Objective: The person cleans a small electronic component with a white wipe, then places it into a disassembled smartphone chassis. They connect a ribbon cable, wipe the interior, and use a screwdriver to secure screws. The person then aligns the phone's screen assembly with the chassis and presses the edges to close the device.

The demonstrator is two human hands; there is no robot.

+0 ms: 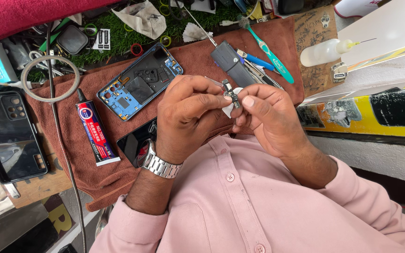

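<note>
Both hands pinch one tiny thing between them. It is a small circuit board (231,93), dark, with little metal bits on it. The left hand (191,117) closes its thumb and first finger on the board from the 9 o'clock side. The right hand (266,117) closes its thumb and fingers on it from the 3 o'clock side. So the board sits right in the gap where the fingertips of the two hands meet, standing up and down. A scrap of white tissue (229,108) peeks out just under the board, at 6 o'clock from it, touching the fingers. I cannot tell which hand holds the tissue.

A silver watch (158,163) is on the left wrist. The person wears a pink shirt (240,206).

Under the hands lies a brown cloth (85,154). At 10 o'clock from the hands, an open blue phone frame (139,80) lies on the cloth with its inside showing. At 9 o'clock, a glue tube (97,133) with a red and white label lies flat. Beside the watch is a black phone screen (134,140). At 1 o'clock lie a grey tool (233,63) and a teal toothbrush (270,54). Farther at 2 o'clock, a white squeeze bottle (326,51) with a thin needle tip lies on its side. Far at 9 o'clock sits a black phone case (8,136).
</note>
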